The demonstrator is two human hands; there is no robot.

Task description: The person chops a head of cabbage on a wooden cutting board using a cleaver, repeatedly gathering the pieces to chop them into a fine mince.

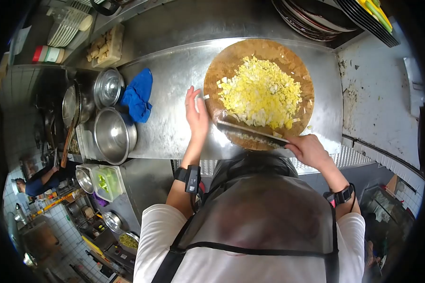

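The pale yellow vegetable heap [260, 92] on the round wooden board [231, 59], at the steel worktop's [174, 70] right end, looks fully diced; right hand [309, 150] grips the steel cleaver [250, 133], left hand [196, 115] flat, fingers together

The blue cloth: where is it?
Head view, left side: the crumpled blue cloth lies on the steel counter, between the round steel bowls and the round wooden chopping board.

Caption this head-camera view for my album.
Right hand holds cleaver against chopped yellow vegetables on round wooden board; left hand open alongside.
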